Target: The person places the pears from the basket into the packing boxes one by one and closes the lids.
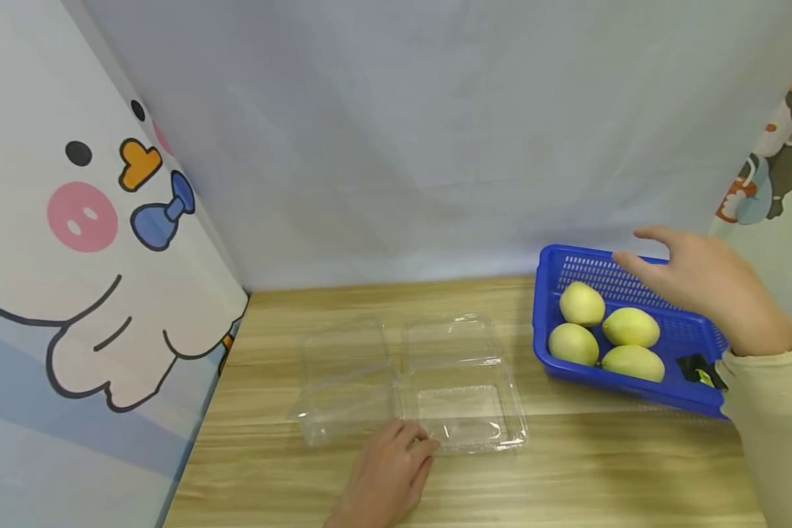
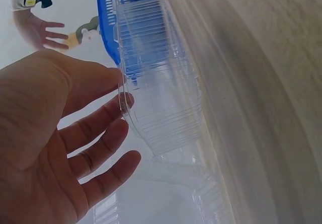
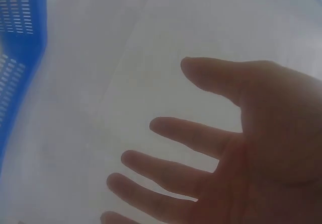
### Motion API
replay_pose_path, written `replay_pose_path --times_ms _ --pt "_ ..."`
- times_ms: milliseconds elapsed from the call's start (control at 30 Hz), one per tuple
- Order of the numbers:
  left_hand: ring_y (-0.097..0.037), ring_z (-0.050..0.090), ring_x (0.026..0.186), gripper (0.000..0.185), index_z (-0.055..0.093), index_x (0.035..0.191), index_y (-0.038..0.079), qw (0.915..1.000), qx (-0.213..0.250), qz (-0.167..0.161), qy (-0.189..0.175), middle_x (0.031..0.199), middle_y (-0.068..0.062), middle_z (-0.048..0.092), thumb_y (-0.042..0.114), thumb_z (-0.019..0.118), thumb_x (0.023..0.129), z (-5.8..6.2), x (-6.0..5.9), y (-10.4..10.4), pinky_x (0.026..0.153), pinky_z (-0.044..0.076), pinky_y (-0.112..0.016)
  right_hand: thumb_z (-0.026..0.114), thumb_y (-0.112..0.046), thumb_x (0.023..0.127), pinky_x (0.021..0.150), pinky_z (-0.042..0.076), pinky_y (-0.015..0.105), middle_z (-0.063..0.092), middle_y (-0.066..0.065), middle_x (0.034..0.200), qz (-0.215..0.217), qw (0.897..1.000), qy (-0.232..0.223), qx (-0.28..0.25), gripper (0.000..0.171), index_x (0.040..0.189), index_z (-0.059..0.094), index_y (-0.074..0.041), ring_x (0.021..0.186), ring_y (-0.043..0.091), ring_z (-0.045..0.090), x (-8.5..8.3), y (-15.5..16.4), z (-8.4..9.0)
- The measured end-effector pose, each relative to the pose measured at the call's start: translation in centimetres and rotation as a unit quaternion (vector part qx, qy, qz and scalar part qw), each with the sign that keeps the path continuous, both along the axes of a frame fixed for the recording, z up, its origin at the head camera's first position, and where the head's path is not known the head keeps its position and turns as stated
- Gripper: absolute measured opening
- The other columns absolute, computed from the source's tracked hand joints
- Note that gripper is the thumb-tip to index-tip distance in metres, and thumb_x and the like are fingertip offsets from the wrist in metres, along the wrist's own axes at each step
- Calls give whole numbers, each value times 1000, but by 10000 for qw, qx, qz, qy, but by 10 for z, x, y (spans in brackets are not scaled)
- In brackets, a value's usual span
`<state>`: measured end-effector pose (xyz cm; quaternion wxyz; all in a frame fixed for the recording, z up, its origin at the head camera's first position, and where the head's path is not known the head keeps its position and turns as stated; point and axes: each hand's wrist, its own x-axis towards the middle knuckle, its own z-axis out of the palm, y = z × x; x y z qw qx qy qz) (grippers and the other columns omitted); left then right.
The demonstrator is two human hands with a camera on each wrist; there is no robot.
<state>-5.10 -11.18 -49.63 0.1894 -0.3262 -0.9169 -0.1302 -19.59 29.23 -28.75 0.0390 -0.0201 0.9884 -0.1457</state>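
A clear plastic clamshell container [image 1: 462, 374] lies unfolded on the wooden table, its two halves side by side. My left hand [image 1: 391, 469] is at its near edge; in the left wrist view the thumb and index finger of the hand [image 2: 65, 118] pinch the rim of the clear container [image 2: 161, 93], the other fingers loosely spread. Several pale yellow-green oval fruits [image 1: 631, 327] sit in the left part of a blue plastic basket [image 1: 633, 392]. Above the basket's right side hovers my right hand [image 1: 713, 286], holding nothing. In the right wrist view its fingers [image 3: 181, 138] are spread apart.
The wood-grain table [image 1: 264, 477] meets a pale cloth backdrop [image 1: 396, 147] behind the container and basket. A cartoon-printed sheet [image 1: 59, 308] stands along the left side. Another printed sheet [image 1: 782, 242] hangs at the right. A small black device [image 1: 699, 370] shows beside the right wrist.
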Motion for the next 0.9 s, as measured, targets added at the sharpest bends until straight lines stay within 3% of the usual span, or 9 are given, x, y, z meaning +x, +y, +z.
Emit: replay_pose_path --times_ms 233,333,467,700,900 --pt "-9 66 94 12 83 98 20 10000 -39 43 -27 99 9 74 16 87 88 -2 2 1 91 60 -25 41 -67 106 97 43 80 38 44 155 70 9998 -169 101 91 158 38 8 129 67 47 -19 15 -15" --pt "-10 66 94 13 83 98 20 10000 -32 46 -35 99 9 75 15 87 87 -1 2 1 90 60 -26 42 -68 106 99 41 82 34 46 156 129 9992 -368 30 92 158 37 8 132 70 41 -26 23 -23" --pt "-10 66 94 12 83 97 21 10000 -28 29 -4 98 9 75 16 87 87 -1 2 0 89 59 -25 42 -68 106 103 36 84 28 48 158 180 9981 -578 -95 94 160 32 8 135 72 35 -34 31 -30" --pt "-10 67 94 10 83 97 21 10000 23 62 -29 98 9 75 17 86 88 -1 2 0 91 60 -27 42 -64 108 104 37 85 29 50 155 253 9970 -713 -176 94 164 18 8 133 72 37 -46 37 -40" --pt "-10 67 96 10 83 98 21 10000 -5 73 9 99 9 75 18 86 89 -1 2 0 91 60 -27 42 -62 109 104 38 84 30 52 152 294 9952 -891 -266 94 163 16 11 133 73 37 -52 39 -54"
